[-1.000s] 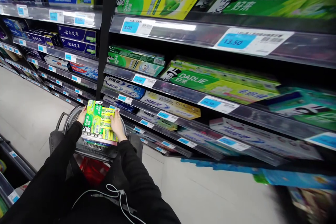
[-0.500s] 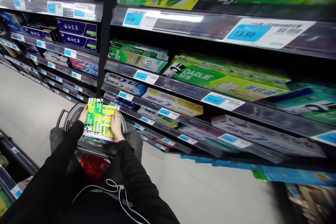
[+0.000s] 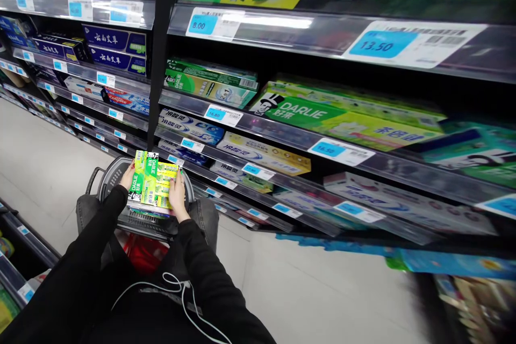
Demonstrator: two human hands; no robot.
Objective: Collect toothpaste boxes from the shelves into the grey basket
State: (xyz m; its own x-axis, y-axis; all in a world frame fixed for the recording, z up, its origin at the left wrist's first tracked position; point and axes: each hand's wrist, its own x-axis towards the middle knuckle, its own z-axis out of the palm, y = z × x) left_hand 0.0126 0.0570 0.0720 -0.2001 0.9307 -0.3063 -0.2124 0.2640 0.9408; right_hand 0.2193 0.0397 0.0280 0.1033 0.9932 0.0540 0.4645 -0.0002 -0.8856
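Note:
Between my two hands is a stack of green and yellow Darlie toothpaste boxes (image 3: 151, 180), standing over a dark grey basket (image 3: 105, 187) by my knees. My left hand (image 3: 127, 175) closes on the stack's left side, its thumb at the edge. From the right, my right hand (image 3: 177, 194) grips the other side, fingers wrapped round the box ends. More packages lie under the top boxes, but what they are I cannot make out. A red thing (image 3: 145, 253) shows below the basket, between my legs.
Shelves (image 3: 258, 29) of boxed toothpaste with price tags rise in front and to the right. A black post (image 3: 158, 43) divides them. Another low shelf (image 3: 30, 242) stands at the left. A white cable (image 3: 187, 301) hangs across my lap. Pale floor (image 3: 282, 290) runs between.
The boxes in my hands have tilted slightly, and less of the stack's near edge shows. Both hands keep their grip. The view has shifted very little.

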